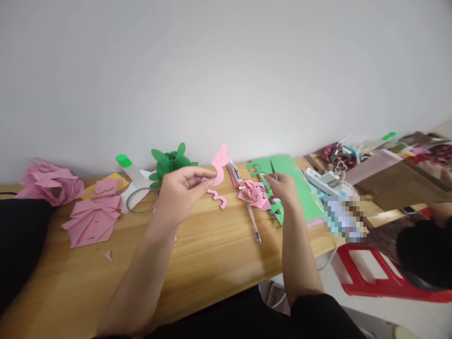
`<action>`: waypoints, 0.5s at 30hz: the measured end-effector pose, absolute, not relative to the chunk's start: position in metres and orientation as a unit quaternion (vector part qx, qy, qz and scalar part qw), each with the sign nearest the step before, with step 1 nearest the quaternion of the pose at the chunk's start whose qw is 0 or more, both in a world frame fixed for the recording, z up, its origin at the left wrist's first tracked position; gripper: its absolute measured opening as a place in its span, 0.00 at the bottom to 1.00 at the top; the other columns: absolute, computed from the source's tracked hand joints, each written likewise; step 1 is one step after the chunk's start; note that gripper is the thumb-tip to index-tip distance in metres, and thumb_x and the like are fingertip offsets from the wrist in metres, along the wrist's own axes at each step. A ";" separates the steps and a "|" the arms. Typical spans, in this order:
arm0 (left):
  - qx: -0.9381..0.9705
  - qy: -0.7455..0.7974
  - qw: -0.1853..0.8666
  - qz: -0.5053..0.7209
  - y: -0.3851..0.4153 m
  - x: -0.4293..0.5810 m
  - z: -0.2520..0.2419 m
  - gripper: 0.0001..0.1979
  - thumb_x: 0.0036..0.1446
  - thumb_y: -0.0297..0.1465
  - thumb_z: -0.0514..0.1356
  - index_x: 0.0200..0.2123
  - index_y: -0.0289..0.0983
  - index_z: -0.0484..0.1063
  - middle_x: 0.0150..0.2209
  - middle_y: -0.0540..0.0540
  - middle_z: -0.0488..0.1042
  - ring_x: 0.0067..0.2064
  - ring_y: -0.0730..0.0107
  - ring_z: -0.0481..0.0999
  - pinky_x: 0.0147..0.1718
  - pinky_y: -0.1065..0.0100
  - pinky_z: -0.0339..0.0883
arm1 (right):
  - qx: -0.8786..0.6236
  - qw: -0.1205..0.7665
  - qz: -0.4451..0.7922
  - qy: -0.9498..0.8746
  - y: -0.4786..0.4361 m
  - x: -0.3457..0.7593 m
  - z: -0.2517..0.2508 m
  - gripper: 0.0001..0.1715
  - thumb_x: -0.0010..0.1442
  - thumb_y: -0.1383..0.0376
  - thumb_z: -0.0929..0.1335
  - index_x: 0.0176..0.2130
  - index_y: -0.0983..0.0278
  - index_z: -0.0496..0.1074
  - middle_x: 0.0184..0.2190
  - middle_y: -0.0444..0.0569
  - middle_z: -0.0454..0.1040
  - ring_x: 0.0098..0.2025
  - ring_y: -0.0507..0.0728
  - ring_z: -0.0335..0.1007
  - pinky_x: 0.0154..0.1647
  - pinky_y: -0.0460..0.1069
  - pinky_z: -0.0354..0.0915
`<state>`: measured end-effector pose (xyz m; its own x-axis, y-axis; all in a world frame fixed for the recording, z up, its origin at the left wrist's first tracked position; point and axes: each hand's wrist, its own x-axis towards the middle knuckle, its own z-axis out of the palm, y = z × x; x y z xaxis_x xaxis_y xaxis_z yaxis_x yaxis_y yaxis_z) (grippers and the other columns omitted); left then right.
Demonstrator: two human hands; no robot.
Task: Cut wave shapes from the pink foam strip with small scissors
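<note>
My left hand (181,190) pinches a curvy pink paper cutout (221,162) between thumb and fingertips, raised over the wooden table. Just below it lies a small wavy pink paper strip (219,200). Over the green sheets, my right hand (282,186) is closed around scissors (272,168), their dark pointed tip upward; the fingers hide most of them. Between the hands are a glue tube (236,175), a heap of pink paper scraps (254,194) and a pen-like tool (254,225).
A green fanned paper piece (172,165) stands behind my left hand. Folded pink paper (93,220), a tape roll (142,201) and a pink bundle (49,183) lie left. Rightward are green sheets (303,197), a power strip (323,181), a red stool (374,273) and another person's arm.
</note>
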<state>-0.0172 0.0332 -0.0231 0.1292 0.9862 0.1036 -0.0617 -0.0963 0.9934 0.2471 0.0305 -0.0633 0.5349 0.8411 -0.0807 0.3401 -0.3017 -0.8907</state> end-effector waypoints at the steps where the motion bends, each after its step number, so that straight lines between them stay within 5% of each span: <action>1: 0.539 0.429 0.524 0.501 0.033 -0.017 -0.024 0.08 0.47 0.30 0.69 0.32 0.33 0.79 0.36 0.43 0.83 0.40 0.62 0.82 0.39 0.66 0.78 | -0.741 0.461 0.289 -0.394 0.029 0.242 -0.059 0.09 0.49 0.62 0.71 0.24 0.65 0.70 0.11 0.36 0.56 0.15 0.47 0.48 0.17 0.46 0.44; 7: 0.510 0.424 0.534 0.525 0.030 -0.011 -0.022 0.10 0.45 0.31 0.71 0.32 0.33 0.78 0.37 0.41 0.83 0.40 0.60 0.83 0.40 0.62 0.79 | -0.589 0.498 0.414 -0.484 0.024 0.177 -0.018 0.27 0.52 0.45 0.67 0.34 0.67 0.74 0.13 0.33 0.49 0.13 0.46 0.41 0.13 0.44 0.41; 10: 0.489 0.427 0.518 0.557 0.024 -0.007 -0.018 0.10 0.45 0.31 0.70 0.31 0.34 0.77 0.37 0.41 0.83 0.41 0.58 0.83 0.38 0.63 0.79 | -0.457 0.517 0.514 -0.510 0.027 0.147 -0.005 0.21 0.52 0.50 0.71 0.32 0.65 0.72 0.14 0.32 0.51 0.13 0.45 0.40 0.12 0.43 0.41; 15: 0.510 0.416 0.509 0.555 0.014 -0.011 -0.006 0.10 0.48 0.29 0.69 0.34 0.36 0.73 0.37 0.43 0.83 0.41 0.63 0.82 0.40 0.66 0.77 | -0.444 0.539 0.522 -0.490 0.028 0.139 0.006 0.12 0.51 0.59 0.71 0.26 0.64 0.69 0.13 0.33 0.53 0.13 0.44 0.44 0.11 0.41 0.44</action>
